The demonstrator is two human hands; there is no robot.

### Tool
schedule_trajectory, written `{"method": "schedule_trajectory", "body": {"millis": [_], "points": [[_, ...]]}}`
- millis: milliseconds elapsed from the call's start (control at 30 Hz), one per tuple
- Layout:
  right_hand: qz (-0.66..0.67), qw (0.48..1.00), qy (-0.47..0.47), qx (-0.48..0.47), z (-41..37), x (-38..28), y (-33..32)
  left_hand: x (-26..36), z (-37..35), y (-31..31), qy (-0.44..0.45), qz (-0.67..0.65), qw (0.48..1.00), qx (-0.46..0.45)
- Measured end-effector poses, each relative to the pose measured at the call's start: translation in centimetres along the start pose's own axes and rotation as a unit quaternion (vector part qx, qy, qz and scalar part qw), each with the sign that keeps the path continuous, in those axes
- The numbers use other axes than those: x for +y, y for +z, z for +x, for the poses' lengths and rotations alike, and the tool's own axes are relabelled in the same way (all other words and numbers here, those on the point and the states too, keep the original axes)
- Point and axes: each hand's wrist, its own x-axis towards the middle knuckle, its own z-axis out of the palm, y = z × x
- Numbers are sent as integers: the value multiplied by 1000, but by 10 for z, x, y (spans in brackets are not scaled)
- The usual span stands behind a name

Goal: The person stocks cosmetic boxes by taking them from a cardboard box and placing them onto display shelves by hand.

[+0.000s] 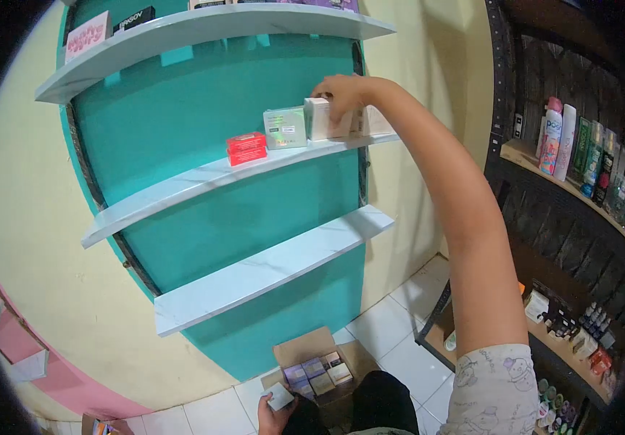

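Observation:
My right hand (347, 93) reaches up to the middle marble-look shelf (175, 201), fingers closed over a small white box (317, 119) at its right part. My wrist and fingers partly hide the other pale boxes (375, 122) beside it. To the left of these stand a light green box (285, 127) and red boxes (246, 149), one stacked on another. Low in the view, my left hand (269, 420) grips a small pale box (279, 396). Next to it, an open cardboard carton (305, 346) on the floor holds several purple, gold and white boxes.
The upper shelf (218, 27) carries a pink-patterned box (88, 35) and a black box (134, 19). Below the middle shelf runs a lower shelf (276, 268). On the right, a dark metal rack (497, 109) holds spray cans, bottles and small boxes. White tiles (399, 341) cover the floor.

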Motion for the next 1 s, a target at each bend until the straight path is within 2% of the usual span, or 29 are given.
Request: {"method": "schedule_trajectory", "body": {"millis": [67,200,300,367,400,500,600,633,667,733,767,800,833,867,900,933,967,1000], "points": [[100,994,-32,-32,9,15,-3,-1,-8,3,9,12,999,28],[139,988,-44,55,-13,32,-31,-1,-14,-2,15,16,999,45],[185,973,-42,132,-50,32,-54,1,-10,-8,-35,4,999,5],[208,960,-40,183,-67,40,-60,-4,-1,-5,-24,49,998,35],[219,959,-40,175,-75,42,-63,-6,2,-1,-18,71,996,49],[235,959,-48,153,-93,43,-66,0,-10,63,-1,122,992,20],[226,969,-44,88,-93,35,-63,12,20,68,74,180,980,54],[226,972,-30,64,-91,30,-63,27,18,88,115,236,965,9],[216,974,-30,59,-89,23,-62,46,16,122,155,291,943,-35],[195,979,-33,52,-88,11,-61,84,-14,213,287,474,828,-93],[185,981,-20,56,-90,8,-61,105,-26,254,358,487,783,-144],[179,982,-6,62,-93,6,-59,125,-44,299,351,507,775,-142],[171,983,10,69,-100,7,-58,143,-55,339,415,558,707,-128],[176,980,0,91,-108,10,-54,159,-62,383,547,582,573,-185],[180,977,-9,111,-119,13,-48,175,-65,425,537,577,574,-223],[183,974,-19,130,-130,15,-42,183,-75,468,513,613,569,-194],[202,970,-27,132,-142,18,-35,195,-73,504,503,640,530,-236],[221,965,-37,134,-156,21,-28,210,-60,532,553,673,429,-239]]}}
